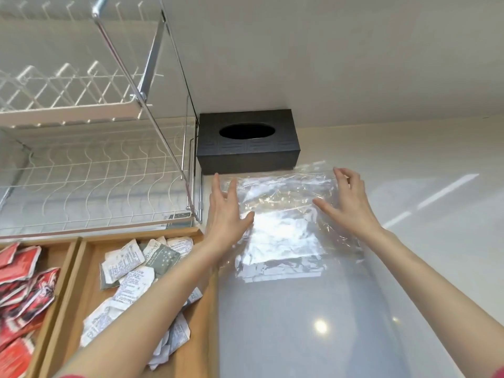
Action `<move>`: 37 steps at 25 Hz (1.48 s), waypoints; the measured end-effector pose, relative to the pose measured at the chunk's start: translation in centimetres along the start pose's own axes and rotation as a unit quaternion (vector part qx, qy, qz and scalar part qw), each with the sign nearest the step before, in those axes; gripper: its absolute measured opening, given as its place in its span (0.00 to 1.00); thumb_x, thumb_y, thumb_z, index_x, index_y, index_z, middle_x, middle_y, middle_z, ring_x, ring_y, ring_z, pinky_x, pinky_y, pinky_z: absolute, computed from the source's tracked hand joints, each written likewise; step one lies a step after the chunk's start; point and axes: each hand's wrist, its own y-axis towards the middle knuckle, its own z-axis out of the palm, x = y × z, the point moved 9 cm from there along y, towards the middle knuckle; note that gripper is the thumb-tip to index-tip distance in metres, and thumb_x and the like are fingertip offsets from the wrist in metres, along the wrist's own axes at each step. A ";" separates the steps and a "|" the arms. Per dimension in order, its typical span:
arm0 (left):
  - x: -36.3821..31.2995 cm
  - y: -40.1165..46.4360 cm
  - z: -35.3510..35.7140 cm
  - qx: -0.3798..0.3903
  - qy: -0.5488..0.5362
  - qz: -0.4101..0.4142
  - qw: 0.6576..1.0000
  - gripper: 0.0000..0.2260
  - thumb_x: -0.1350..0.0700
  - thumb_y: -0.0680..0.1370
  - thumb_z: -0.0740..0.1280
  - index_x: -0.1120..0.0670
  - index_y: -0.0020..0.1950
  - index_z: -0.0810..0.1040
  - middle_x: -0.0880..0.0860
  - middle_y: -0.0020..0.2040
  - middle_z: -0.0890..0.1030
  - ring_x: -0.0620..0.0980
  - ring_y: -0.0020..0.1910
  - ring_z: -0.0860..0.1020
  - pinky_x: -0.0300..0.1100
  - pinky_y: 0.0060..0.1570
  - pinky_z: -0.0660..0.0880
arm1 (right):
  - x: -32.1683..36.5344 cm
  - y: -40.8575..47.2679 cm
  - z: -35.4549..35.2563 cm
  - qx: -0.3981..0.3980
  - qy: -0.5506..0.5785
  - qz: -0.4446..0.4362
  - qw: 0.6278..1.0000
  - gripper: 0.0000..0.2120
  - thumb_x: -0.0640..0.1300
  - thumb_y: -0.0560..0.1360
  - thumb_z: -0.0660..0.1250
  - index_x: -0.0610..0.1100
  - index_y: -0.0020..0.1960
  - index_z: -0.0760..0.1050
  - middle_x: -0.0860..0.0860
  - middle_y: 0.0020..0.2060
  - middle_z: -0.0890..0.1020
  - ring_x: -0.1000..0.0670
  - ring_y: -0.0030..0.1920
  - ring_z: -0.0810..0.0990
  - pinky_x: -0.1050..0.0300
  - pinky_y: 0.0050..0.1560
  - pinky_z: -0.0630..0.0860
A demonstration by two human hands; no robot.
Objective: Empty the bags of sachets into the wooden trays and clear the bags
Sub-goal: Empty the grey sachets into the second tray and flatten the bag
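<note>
Head view has the empty clear bags (283, 222) lying flat near the worktop's back edge, just in front of the black tissue box (248, 143). Risk I'd guess: that slippery film slides on the glossy worktop (341, 323) or springs back up once pressure lifts. Left hand (226, 211) and right hand (346, 203) are both spread wide, fingers straight, pressing the bags' side edges, gripping nothing.

the plastic bag (286, 214) lies flat on the counter (354, 309), just in front of the tissue box (246, 140), which stands against the wall. the left hand (225, 211) rests on the bag's left edge, the right hand (346, 200) on its right. 2 wooden trays (68, 268) sit side by side left of the bag, sachets (128, 268) in each. the wire rack (95, 173) stands behind the trays, left of the box.
</note>
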 end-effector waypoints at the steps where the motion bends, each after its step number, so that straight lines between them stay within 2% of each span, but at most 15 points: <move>1: 0.4 0.2 0.5 0.005 0.011 -0.005 1.000 0.35 0.52 0.75 0.65 0.53 0.75 0.48 0.55 0.75 0.37 0.56 0.74 0.52 0.49 0.71 0.56 | -0.1 0.2 0.4 0.005 -0.010 -0.002 1.000 0.36 0.53 0.73 0.65 0.40 0.73 0.53 0.41 0.70 0.59 0.43 0.69 0.59 0.49 0.69 0.59; 4: 1.0 0.3 1.0 0.003 0.036 -0.020 0.999 0.34 0.51 0.75 0.64 0.53 0.75 0.47 0.57 0.75 0.37 0.58 0.75 0.50 0.51 0.71 0.53 | -0.2 0.6 1.2 0.004 -0.052 -0.005 0.999 0.36 0.54 0.73 0.65 0.41 0.73 0.53 0.42 0.71 0.58 0.42 0.70 0.59 0.49 0.69 0.59; 6: 0.7 0.3 0.5 -0.015 0.063 -0.017 0.998 0.34 0.51 0.76 0.63 0.53 0.75 0.46 0.58 0.75 0.37 0.58 0.75 0.44 0.51 0.72 0.47 | 0.2 0.7 1.1 -0.010 -0.079 -0.004 0.997 0.35 0.54 0.73 0.64 0.43 0.74 0.53 0.42 0.74 0.54 0.42 0.73 0.54 0.48 0.71 0.55; 10: -1.7 -0.2 -0.5 -0.061 0.153 0.049 0.985 0.31 0.52 0.79 0.58 0.54 0.75 0.43 0.59 0.75 0.36 0.57 0.74 0.37 0.51 0.71 0.36 | 2.5 -0.3 1.1 -0.028 -0.115 -0.049 0.992 0.31 0.51 0.76 0.60 0.43 0.74 0.52 0.43 0.76 0.50 0.44 0.76 0.48 0.48 0.73 0.46; 11: -2.4 -0.5 -0.3 -0.062 0.163 0.068 0.982 0.29 0.51 0.79 0.56 0.54 0.75 0.45 0.59 0.76 0.39 0.58 0.75 0.39 0.51 0.70 0.36 | 3.1 -1.0 1.3 -0.031 -0.112 -0.066 0.991 0.30 0.52 0.77 0.58 0.43 0.74 0.53 0.44 0.76 0.51 0.44 0.76 0.48 0.48 0.73 0.45; 13: -3.8 -1.8 0.5 -0.080 0.185 0.120 0.972 0.26 0.46 0.78 0.52 0.56 0.74 0.55 0.60 0.76 0.52 0.61 0.75 0.50 0.55 0.71 0.41 | 3.9 -2.4 2.2 -0.029 -0.112 -0.083 0.990 0.31 0.58 0.75 0.50 0.44 0.74 0.54 0.46 0.75 0.54 0.46 0.76 0.49 0.49 0.73 0.43; 15: -3.9 -2.7 2.5 -0.066 0.205 0.137 0.967 0.27 0.43 0.77 0.48 0.57 0.71 0.63 0.60 0.73 0.63 0.64 0.72 0.59 0.58 0.71 0.46 | 3.8 -3.5 3.8 0.000 -0.117 -0.074 0.990 0.35 0.62 0.71 0.41 0.48 0.75 0.51 0.50 0.76 0.51 0.52 0.75 0.44 0.49 0.73 0.39; 17: -2.9 -3.1 4.7 -0.031 0.213 0.129 0.968 0.28 0.42 0.77 0.46 0.55 0.72 0.59 0.57 0.74 0.61 0.61 0.74 0.52 0.58 0.67 0.43 | 3.1 -4.1 5.3 0.032 -0.128 -0.050 0.990 0.37 0.64 0.69 0.36 0.51 0.75 0.46 0.53 0.76 0.46 0.54 0.75 0.38 0.49 0.72 0.35; 19: -2.2 -2.9 5.4 -0.032 0.221 0.126 0.967 0.27 0.43 0.77 0.49 0.54 0.72 0.57 0.56 0.74 0.61 0.57 0.73 0.49 0.61 0.68 0.44 | 2.6 -4.0 5.9 0.035 -0.135 -0.036 0.990 0.37 0.64 0.69 0.35 0.52 0.75 0.45 0.53 0.76 0.44 0.52 0.75 0.39 0.50 0.72 0.34; 23: -1.8 -2.5 6.1 -0.006 0.237 0.117 0.965 0.27 0.43 0.76 0.51 0.53 0.71 0.60 0.55 0.73 0.64 0.59 0.73 0.58 0.66 0.65 0.52 | 2.2 -3.8 6.7 0.028 -0.150 -0.033 0.988 0.35 0.64 0.70 0.35 0.53 0.75 0.44 0.54 0.76 0.44 0.51 0.76 0.39 0.51 0.72 0.33; 25: -1.8 -2.5 6.2 0.009 0.219 0.120 0.968 0.28 0.43 0.76 0.49 0.53 0.73 0.57 0.55 0.75 0.60 0.60 0.74 0.56 0.65 0.68 0.48 | 2.2 -3.8 6.9 0.033 -0.155 -0.031 0.987 0.36 0.64 0.69 0.35 0.53 0.75 0.44 0.54 0.76 0.43 0.51 0.76 0.39 0.50 0.72 0.34; 27: -1.9 -2.3 6.2 0.020 0.203 0.120 0.972 0.29 0.42 0.75 0.44 0.52 0.75 0.50 0.54 0.77 0.50 0.59 0.75 0.44 0.62 0.69 0.36 | 2.2 -3.7 6.8 0.041 -0.157 -0.029 0.986 0.37 0.64 0.68 0.34 0.53 0.75 0.46 0.53 0.76 0.45 0.51 0.76 0.40 0.49 0.73 0.36; 29: -2.0 -2.1 5.8 0.038 0.198 0.106 0.974 0.32 0.39 0.73 0.39 0.51 0.75 0.46 0.52 0.77 0.44 0.56 0.75 0.39 0.60 0.68 0.32 | 2.6 -3.6 6.3 0.032 -0.150 -0.028 0.988 0.39 0.64 0.67 0.35 0.51 0.75 0.50 0.52 0.76 0.50 0.50 0.76 0.43 0.48 0.72 0.36; 32: -3.0 -2.3 3.9 0.019 0.181 0.122 0.976 0.38 0.37 0.67 0.36 0.51 0.75 0.50 0.51 0.77 0.49 0.56 0.75 0.42 0.58 0.69 0.33 | 3.4 -3.9 5.1 -0.003 -0.123 -0.022 0.992 0.39 0.64 0.67 0.39 0.49 0.74 0.56 0.50 0.75 0.56 0.49 0.76 0.48 0.48 0.71 0.35; 37: -3.2 -4.9 1.4 0.005 0.207 0.133 0.969 0.39 0.37 0.66 0.35 0.51 0.75 0.49 0.52 0.77 0.49 0.55 0.76 0.43 0.56 0.70 0.34 | 5.9 -5.5 3.5 -0.007 -0.117 -0.025 0.993 0.40 0.65 0.65 0.37 0.50 0.74 0.52 0.52 0.76 0.54 0.51 0.76 0.46 0.49 0.72 0.37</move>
